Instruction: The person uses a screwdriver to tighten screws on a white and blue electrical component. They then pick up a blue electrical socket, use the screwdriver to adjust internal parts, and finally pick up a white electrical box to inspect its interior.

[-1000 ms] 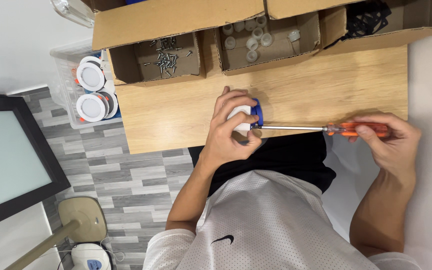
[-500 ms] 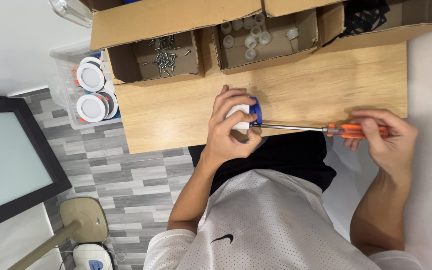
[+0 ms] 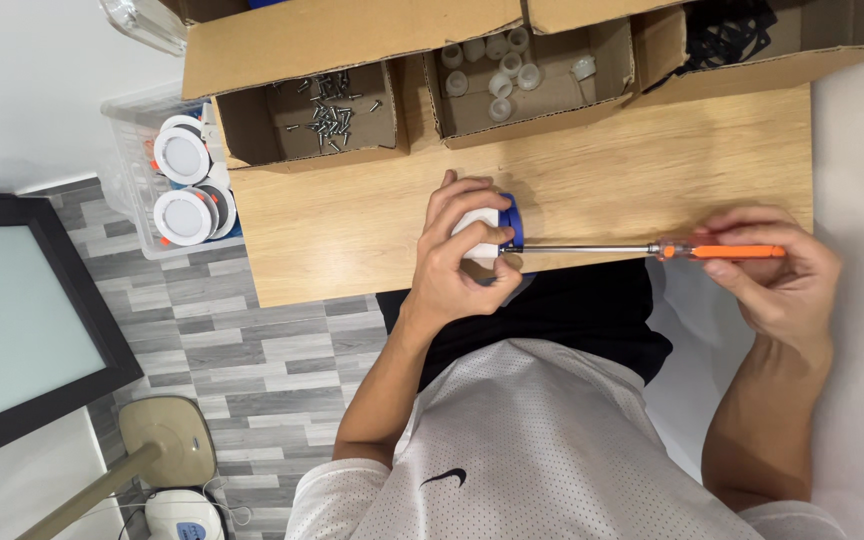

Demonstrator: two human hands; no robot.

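Note:
My left hand (image 3: 449, 272) is closed around a small round white part with a blue rim (image 3: 490, 222), pressed against the near edge of the wooden table (image 3: 652, 175). My right hand (image 3: 780, 272) grips the orange handle of a long screwdriver (image 3: 602, 248). The screwdriver lies level, and its tip meets the part under my left thumb. My fingers hide most of the part.
Three open cardboard boxes line the table's far side: one with dark screws (image 3: 324, 112), one with white caps (image 3: 507, 68), one with black pieces (image 3: 737, 25). A clear bin of round white lamps (image 3: 180, 185) sits to the left, and a dark screen (image 3: 22, 320) stands lower left.
My right hand's fingers have shifted slightly on the screwdriver handle. My left hand and the part stay where they were.

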